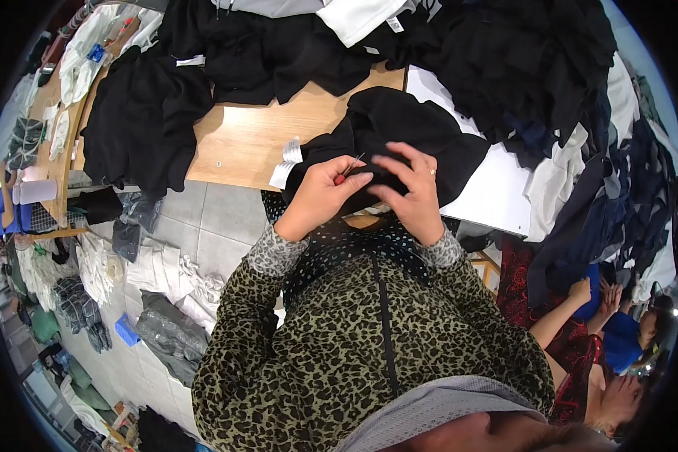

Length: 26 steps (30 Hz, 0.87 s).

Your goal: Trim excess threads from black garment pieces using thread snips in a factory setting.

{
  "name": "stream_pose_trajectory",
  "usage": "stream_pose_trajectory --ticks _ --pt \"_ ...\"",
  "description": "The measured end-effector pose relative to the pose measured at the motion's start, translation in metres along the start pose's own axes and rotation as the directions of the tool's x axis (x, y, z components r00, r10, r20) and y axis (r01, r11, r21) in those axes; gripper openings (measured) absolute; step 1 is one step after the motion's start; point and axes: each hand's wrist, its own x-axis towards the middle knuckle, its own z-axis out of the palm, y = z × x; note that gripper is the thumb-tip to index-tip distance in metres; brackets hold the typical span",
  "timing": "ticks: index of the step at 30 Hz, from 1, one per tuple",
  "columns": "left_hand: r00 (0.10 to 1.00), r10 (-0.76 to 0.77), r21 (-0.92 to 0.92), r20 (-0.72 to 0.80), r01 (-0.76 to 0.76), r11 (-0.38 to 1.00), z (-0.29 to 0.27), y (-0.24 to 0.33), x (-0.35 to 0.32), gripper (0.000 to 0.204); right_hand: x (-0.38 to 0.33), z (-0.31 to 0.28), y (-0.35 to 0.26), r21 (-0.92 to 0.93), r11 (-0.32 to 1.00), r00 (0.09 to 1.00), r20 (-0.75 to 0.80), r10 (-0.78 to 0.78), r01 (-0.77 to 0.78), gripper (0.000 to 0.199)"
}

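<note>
Small thread snips with a red handle [340,179] sit between the thumb and fingers of my left hand [318,197], their thin metal tip pointing up and to the right. My right hand [414,190] is just across from it, fingers bent and spread, slightly blurred, with nothing visible in them. Under and beyond both hands a black garment [414,124] lies bunched over the near edge of the table. White labels [287,160] stick out at its left side, beside my left hand.
The wooden table [241,143] carries black garments [143,113] at left and a large dark heap [516,64] at right. A white board [497,188] lies at the right. White bundles [166,275] and grey bags [172,331] cover floor at left. Other people's hands [580,290] show at right.
</note>
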Motion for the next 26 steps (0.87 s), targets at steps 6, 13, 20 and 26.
stream_pose_trajectory --ticks 6,13,20,26 --pt "0.94 -0.328 -0.39 0.095 0.338 0.856 -0.014 0.013 0.003 0.016 0.009 -0.007 0.023 0.58 0.749 0.948 0.187 0.259 -0.319 0.012" --pt "0.912 -0.376 -0.51 0.162 0.404 0.759 -0.009 -0.001 0.011 0.018 0.005 -0.015 0.036 0.831 0.107 0.795 0.473 0.381 -0.546 0.012" --pt "0.904 -0.366 -0.579 0.223 0.424 0.696 -0.003 -0.005 0.015 0.016 0.003 -0.018 0.04 0.81 0.062 0.741 0.499 0.449 -0.583 0.01" --pt "0.891 -0.353 -0.584 0.286 0.454 0.673 0.0 -0.005 0.016 0.012 0.0 -0.021 0.043 0.806 0.009 0.726 0.528 0.44 -0.592 0.012"
